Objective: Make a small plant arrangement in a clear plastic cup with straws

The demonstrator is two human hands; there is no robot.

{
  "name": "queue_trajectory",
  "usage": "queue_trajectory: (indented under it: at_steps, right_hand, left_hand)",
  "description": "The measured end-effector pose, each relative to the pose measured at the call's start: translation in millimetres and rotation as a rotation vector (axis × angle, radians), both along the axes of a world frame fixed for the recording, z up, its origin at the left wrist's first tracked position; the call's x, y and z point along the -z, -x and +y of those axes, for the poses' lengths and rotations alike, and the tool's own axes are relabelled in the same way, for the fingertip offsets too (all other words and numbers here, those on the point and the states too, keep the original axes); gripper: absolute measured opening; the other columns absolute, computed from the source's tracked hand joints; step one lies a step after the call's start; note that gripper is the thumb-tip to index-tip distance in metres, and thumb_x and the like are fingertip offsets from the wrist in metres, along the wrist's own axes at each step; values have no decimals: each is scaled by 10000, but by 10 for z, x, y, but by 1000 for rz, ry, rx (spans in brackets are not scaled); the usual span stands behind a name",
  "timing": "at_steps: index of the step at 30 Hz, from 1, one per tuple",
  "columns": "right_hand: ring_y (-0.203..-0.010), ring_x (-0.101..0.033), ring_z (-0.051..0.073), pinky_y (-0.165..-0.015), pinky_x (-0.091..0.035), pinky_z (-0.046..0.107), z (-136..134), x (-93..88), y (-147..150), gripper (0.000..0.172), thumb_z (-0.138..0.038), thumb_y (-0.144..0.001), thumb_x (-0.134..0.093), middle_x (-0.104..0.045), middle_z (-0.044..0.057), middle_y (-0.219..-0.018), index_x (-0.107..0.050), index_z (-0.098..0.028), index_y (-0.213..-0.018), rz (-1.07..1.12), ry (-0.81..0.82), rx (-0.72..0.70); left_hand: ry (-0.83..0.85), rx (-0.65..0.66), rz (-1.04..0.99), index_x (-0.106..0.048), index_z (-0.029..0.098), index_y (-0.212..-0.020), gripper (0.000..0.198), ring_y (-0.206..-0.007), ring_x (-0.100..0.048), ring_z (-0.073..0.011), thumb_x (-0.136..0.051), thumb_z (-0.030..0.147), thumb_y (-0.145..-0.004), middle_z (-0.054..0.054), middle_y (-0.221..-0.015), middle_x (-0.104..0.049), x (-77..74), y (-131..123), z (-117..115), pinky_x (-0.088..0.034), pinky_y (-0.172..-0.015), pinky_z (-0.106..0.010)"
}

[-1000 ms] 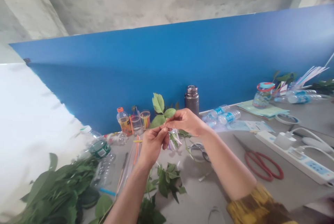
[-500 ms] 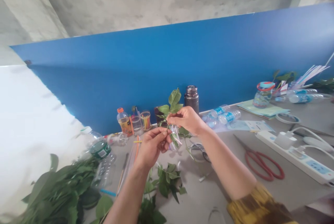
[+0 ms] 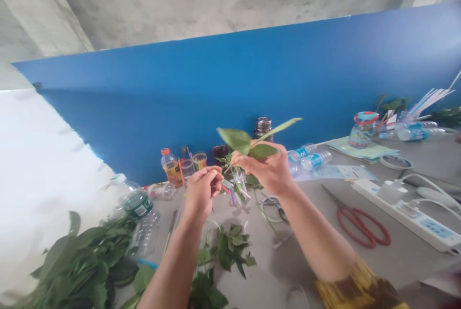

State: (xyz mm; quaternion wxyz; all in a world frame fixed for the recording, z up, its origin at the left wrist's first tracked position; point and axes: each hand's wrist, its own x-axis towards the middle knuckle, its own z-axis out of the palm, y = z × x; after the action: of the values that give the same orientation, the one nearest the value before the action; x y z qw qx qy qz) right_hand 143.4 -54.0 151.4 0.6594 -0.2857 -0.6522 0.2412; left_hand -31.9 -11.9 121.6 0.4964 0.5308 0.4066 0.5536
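Observation:
In the head view, my right hand is closed around a leafy sprig near its leaves, which point up and to the right. The sprig's thin stem slants down to my left hand, whose thumb and fingers pinch its lower end. Behind and just below the hands stands a bunch of small leaves and straw pieces, partly hidden. Nearer to me, several cut leaves lie on the table, with a big pile of green leaves at the left.
Red-handled scissors and a white power strip lie at right. Beyond the hands are a thermos, an orange-capped bottle and water bottles. A large clear bottle leans left. A blue partition closes off the back.
The smaller-leaved sprig between my hands has given way to one with broader leaves. My right hand has turned and lowered slightly; my left hand has shifted a little left.

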Motion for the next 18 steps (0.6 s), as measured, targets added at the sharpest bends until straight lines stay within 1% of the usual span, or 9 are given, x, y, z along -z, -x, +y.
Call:
queue_trajectory:
  at_steps: [2, 4, 6, 8, 10, 14, 15, 17, 18]
  right_hand:
    - [-636, -576, 145, -574, -452, 285, 60, -25, -136, 252, -449, -818, -740, -680, 34, -741, -741, -204, -761, -28, 41, -2]
    - [-671, -596, 150, -601, -465, 277, 218, 19, -267, 256, -441, -804, -743, -695, 36, -772, -742, -185, -796, -82, 128, -8]
    - [-665, -587, 145, -622, -455, 269, 425, 131, -355, 252, -414, -781, -748, -674, 16, -723, -720, -164, -782, -141, 202, 76]
    - [-631, -557, 138, -599, -414, 259, 620, 272, -385, 230, -382, -787, -726, -643, 2, -673, -699, -157, -752, -248, 266, 170]
    - [-604, -528, 129, -578, -365, 248, 764, 404, -364, 191, -338, -796, -701, -620, -8, -646, -677, -165, -719, -348, 318, 265]
    - [-589, -475, 117, -565, -291, 242, 906, 571, -250, 220, -306, -801, -704, -592, -11, -625, -614, -182, -642, -543, 362, 456]
    - [-597, -475, 117, -566, -285, 240, 922, 596, -223, 212, -295, -804, -703, -601, -9, -638, -613, -185, -646, -572, 350, 477]
    - [-620, -490, 121, -569, -280, 237, 947, 634, -182, 152, -253, -802, -699, -635, -4, -679, -634, -192, -679, -606, 329, 501]
    - [-633, -501, 125, -569, -278, 236, 956, 649, -168, 111, -230, -796, -696, -654, -1, -704, -650, -197, -701, -613, 330, 514]
  left_hand:
    - [1, 91, 100, -684, 131, -844, 300, -420, -503, -82, -740, 372, -674, -37, -675, -692, -13, 55, -10, -293, -383, -201]
    - [6, 253, 288, -695, 135, -807, 304, -440, -549, -101, -763, 407, -690, -60, -704, -726, -23, 110, -47, -341, -404, -213]
    - [44, 430, 492, -675, 147, -709, 318, -477, -601, -131, -719, 460, -746, -64, -678, -729, 2, 155, -83, -387, -436, -225]
    - [82, 521, 681, -663, 164, -670, 359, -531, -646, -157, -616, 486, -821, -54, -649, -724, 83, 196, -88, -413, -472, -231]
    - [79, 473, 858, -656, 180, -675, 307, -588, -675, -167, -571, 423, -841, -32, -644, -724, 210, 242, -51, -425, -524, -231]
    - [44, 144, 1140, -588, 186, -590, 338, -575, -648, -180, -500, 349, -873, -31, -568, -670, 508, 329, 116, -406, -582, -263]
    - [30, 72, 1147, -611, 182, -631, 311, -601, -652, -188, -504, 338, -878, -37, -593, -676, 585, 338, 166, -411, -598, -271]
    - [-4, -41, 1058, -679, 161, -843, 156, -717, -685, -206, -590, 289, -835, -50, -723, -720, 752, 334, 264, -455, -677, -284]
    - [-6, -90, 991, -680, 144, -948, 200, -783, -697, -215, -656, 263, -790, -70, -812, -739, 842, 324, 312, -480, -729, -295]
